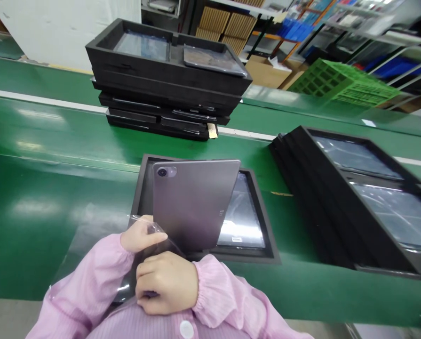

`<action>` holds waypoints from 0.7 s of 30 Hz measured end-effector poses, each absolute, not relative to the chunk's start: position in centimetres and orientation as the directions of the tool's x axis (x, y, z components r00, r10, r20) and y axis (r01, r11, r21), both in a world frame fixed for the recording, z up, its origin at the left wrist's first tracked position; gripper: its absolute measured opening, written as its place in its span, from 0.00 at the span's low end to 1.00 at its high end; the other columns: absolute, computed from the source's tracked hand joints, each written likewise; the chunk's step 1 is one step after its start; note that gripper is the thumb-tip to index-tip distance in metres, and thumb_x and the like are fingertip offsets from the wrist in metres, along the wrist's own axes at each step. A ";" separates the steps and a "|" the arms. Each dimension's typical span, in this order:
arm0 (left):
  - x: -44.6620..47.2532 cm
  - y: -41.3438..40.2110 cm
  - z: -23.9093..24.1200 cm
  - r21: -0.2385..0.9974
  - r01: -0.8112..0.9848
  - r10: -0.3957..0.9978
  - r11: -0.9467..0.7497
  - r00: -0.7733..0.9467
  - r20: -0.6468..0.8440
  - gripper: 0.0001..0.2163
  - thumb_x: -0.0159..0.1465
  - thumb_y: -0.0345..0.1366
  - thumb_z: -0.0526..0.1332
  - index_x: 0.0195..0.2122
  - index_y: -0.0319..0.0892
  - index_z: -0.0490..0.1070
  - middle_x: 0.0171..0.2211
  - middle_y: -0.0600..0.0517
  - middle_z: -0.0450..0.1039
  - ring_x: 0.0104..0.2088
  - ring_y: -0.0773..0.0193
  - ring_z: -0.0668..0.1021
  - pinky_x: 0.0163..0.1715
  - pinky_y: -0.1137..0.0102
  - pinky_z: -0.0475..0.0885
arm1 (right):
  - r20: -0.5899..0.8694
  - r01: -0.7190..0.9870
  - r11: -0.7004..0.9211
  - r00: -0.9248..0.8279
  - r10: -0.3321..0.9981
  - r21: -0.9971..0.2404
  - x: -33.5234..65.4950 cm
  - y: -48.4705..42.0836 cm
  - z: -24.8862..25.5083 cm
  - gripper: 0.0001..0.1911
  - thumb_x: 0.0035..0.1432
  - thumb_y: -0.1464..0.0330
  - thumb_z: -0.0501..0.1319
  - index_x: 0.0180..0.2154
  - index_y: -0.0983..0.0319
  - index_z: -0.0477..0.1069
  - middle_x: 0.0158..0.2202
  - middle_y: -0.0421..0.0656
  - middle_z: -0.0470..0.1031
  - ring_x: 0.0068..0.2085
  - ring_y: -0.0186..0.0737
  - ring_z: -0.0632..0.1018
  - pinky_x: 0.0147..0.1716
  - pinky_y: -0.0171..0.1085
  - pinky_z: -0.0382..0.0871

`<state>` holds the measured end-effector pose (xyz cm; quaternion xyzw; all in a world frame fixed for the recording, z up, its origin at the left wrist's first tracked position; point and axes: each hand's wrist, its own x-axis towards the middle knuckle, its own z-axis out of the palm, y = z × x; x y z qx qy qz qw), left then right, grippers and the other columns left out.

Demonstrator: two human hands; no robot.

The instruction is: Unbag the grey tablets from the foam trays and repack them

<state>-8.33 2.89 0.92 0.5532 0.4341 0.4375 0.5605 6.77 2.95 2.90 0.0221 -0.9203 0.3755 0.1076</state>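
Note:
A grey tablet shows its back, with a camera at the upper left corner. It is tilted over the left compartment of a black foam tray, and what supports its lower edge is hidden. Another tablet, glossy side up, lies in the right compartment. My left hand is pinched on a clear plastic bag left of the tablet. Just below, my right hand is curled closed in front of my body; what is in its fingers is hidden. Something dark and shiny shows under the plastic.
Behind the tray stands a stack of black foam trays with wrapped tablets on top. Another tray stack with tablets is at the right. All rest on a green work surface. A green crate is farther back.

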 end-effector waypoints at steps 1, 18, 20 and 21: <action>-8.3 2.9 1.1 1.000 0.004 0.971 0.008 0.239 -0.009 0.11 0.58 0.40 0.62 0.31 0.35 0.74 0.27 0.48 0.75 0.30 0.61 0.76 0.31 0.69 0.71 | 0.219 -0.125 0.705 -0.975 0.044 -0.698 6.8 3.0 2.6 0.04 0.52 0.67 0.63 0.27 0.61 0.72 0.28 0.34 0.73 0.30 0.28 0.72 0.30 0.29 0.65; -8.1 2.8 2.2 0.963 0.130 0.922 0.237 0.283 -0.266 0.10 0.55 0.41 0.59 0.26 0.40 0.72 0.25 0.49 0.73 0.28 0.60 0.74 0.30 0.69 0.70 | 0.328 -0.220 0.507 -0.935 0.133 -0.833 6.7 3.8 0.6 0.09 0.54 0.67 0.57 0.25 0.62 0.71 0.24 0.35 0.72 0.27 0.28 0.71 0.31 0.28 0.64; -8.2 2.8 2.2 0.960 0.130 0.917 0.249 0.288 -0.277 0.09 0.55 0.41 0.59 0.25 0.40 0.72 0.24 0.50 0.72 0.27 0.60 0.73 0.29 0.69 0.69 | 0.309 -0.207 0.506 -0.943 0.125 -0.837 6.7 3.8 0.6 0.08 0.54 0.67 0.58 0.25 0.62 0.71 0.24 0.35 0.72 0.28 0.28 0.71 0.31 0.28 0.65; -8.2 2.9 2.2 0.960 0.126 0.916 0.250 0.292 -0.276 0.09 0.55 0.41 0.59 0.25 0.40 0.72 0.24 0.50 0.71 0.27 0.60 0.73 0.28 0.69 0.69 | 0.291 -0.198 0.506 -0.950 0.112 -0.839 6.7 3.8 0.7 0.08 0.54 0.67 0.58 0.26 0.62 0.71 0.25 0.35 0.73 0.28 0.28 0.72 0.31 0.28 0.65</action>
